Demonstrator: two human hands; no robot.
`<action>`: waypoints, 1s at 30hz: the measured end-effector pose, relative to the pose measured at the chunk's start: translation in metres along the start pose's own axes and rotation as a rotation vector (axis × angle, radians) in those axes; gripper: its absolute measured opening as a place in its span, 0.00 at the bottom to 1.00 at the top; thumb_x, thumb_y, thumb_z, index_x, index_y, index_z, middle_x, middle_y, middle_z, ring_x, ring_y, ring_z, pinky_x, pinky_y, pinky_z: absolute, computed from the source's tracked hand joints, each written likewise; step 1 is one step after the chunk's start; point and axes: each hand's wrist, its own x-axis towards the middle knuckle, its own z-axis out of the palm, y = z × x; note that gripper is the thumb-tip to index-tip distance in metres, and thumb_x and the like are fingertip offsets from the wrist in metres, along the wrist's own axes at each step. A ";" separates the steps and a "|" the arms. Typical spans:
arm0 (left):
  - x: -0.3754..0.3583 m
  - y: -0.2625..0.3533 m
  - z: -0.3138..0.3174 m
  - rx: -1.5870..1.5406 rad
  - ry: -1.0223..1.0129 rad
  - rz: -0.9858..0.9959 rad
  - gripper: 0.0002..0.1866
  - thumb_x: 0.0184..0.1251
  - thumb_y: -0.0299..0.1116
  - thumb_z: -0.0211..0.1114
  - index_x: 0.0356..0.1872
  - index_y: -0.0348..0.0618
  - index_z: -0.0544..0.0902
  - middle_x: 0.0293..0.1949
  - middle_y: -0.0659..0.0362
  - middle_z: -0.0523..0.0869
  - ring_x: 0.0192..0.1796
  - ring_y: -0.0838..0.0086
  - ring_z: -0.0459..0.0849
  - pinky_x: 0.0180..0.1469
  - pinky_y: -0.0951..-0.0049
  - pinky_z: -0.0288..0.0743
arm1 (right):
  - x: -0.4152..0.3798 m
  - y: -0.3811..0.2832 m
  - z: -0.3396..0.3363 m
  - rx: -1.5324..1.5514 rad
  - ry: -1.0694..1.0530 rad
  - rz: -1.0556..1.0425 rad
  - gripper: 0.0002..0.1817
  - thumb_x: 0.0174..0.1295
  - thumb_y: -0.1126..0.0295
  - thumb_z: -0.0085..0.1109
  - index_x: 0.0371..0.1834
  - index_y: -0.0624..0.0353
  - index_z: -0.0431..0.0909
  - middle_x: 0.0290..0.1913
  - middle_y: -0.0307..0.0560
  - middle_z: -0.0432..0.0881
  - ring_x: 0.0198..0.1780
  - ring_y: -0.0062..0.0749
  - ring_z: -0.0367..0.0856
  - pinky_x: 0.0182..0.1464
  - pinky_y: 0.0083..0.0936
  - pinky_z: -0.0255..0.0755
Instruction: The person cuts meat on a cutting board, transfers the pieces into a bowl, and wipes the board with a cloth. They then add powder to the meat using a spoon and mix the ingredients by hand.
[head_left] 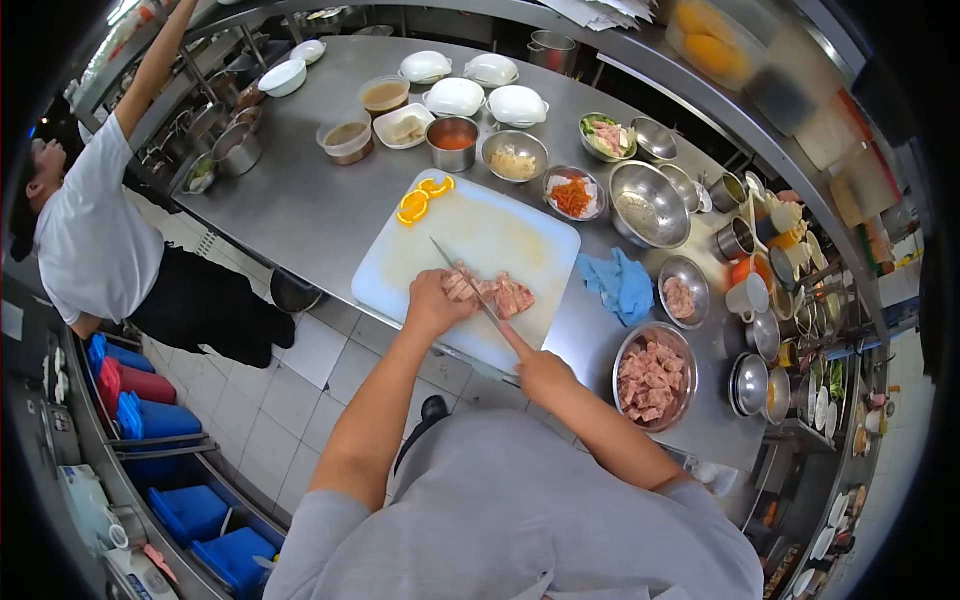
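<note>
My right hand (547,377) is closed round the handle of a kitchen knife (483,301), whose blade crosses the raw meat pointing up and left. On the knife's left, my left hand (436,303) presses with curled fingers on pieces of raw meat (459,286). An uncut-looking chunk of meat (511,296) lies to the right of the blade. All of it rests on a white cutting board (530,235), with orange slices (413,207) at its far left corner. Right of the board, a steel bowl (693,372) holds cut raw meat (652,383).
A blue cloth (617,285) lies by the board's right edge. Bowls of shredded orange food (572,196), minced food and a steel pot of red sauce (453,142) stand behind. White lidded dishes (454,98) are farther back. Another person (95,205) reaches upward at the left.
</note>
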 end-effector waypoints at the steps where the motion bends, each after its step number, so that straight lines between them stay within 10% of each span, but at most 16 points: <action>1: 0.002 0.001 0.001 0.002 -0.025 0.006 0.46 0.43 0.51 0.88 0.62 0.29 0.82 0.59 0.39 0.83 0.66 0.45 0.79 0.71 0.52 0.74 | 0.007 0.001 0.004 0.047 0.043 -0.025 0.48 0.78 0.68 0.57 0.91 0.20 0.37 0.44 0.67 0.89 0.47 0.61 0.90 0.52 0.53 0.82; 8: -0.026 0.007 -0.010 -0.106 -0.079 -0.012 0.53 0.46 0.49 0.88 0.70 0.24 0.75 0.63 0.37 0.82 0.69 0.43 0.78 0.73 0.52 0.73 | -0.003 -0.019 -0.033 -0.087 0.048 -0.037 0.46 0.78 0.66 0.58 0.91 0.22 0.43 0.45 0.66 0.89 0.46 0.60 0.90 0.52 0.53 0.81; 11: -0.042 -0.010 -0.010 -0.009 0.196 0.050 0.60 0.48 0.48 0.89 0.77 0.22 0.66 0.70 0.33 0.76 0.75 0.42 0.72 0.77 0.53 0.69 | -0.037 -0.042 -0.073 -0.106 0.239 -0.099 0.43 0.79 0.66 0.57 0.91 0.25 0.47 0.50 0.62 0.89 0.49 0.59 0.90 0.52 0.51 0.84; 13: -0.050 -0.003 -0.025 -0.047 0.133 -0.099 0.65 0.48 0.47 0.89 0.81 0.22 0.59 0.76 0.32 0.69 0.79 0.41 0.67 0.80 0.53 0.65 | -0.051 -0.057 -0.086 0.148 0.808 -0.461 0.41 0.79 0.66 0.56 0.90 0.26 0.49 0.49 0.61 0.89 0.48 0.59 0.90 0.52 0.52 0.84; 17: -0.052 -0.001 -0.025 -0.139 0.108 -0.131 0.64 0.48 0.46 0.89 0.81 0.23 0.59 0.77 0.33 0.68 0.79 0.40 0.67 0.80 0.51 0.65 | 0.002 -0.040 -0.032 0.291 1.169 -0.666 0.43 0.79 0.66 0.56 0.91 0.22 0.46 0.49 0.62 0.89 0.48 0.59 0.90 0.51 0.52 0.84; 19: -0.048 -0.009 -0.006 -0.105 0.174 -0.004 0.59 0.48 0.43 0.88 0.78 0.25 0.64 0.75 0.33 0.70 0.77 0.40 0.69 0.78 0.51 0.68 | 0.039 -0.016 0.010 -0.014 0.112 -0.109 0.46 0.79 0.68 0.56 0.91 0.19 0.41 0.48 0.63 0.89 0.47 0.59 0.90 0.50 0.53 0.83; 30: -0.028 0.000 0.011 -0.039 0.234 0.057 0.43 0.46 0.37 0.90 0.63 0.28 0.78 0.60 0.39 0.82 0.64 0.44 0.81 0.67 0.52 0.77 | -0.006 -0.035 -0.040 -0.101 -0.027 -0.070 0.49 0.76 0.70 0.55 0.91 0.19 0.38 0.44 0.65 0.89 0.47 0.60 0.90 0.51 0.52 0.83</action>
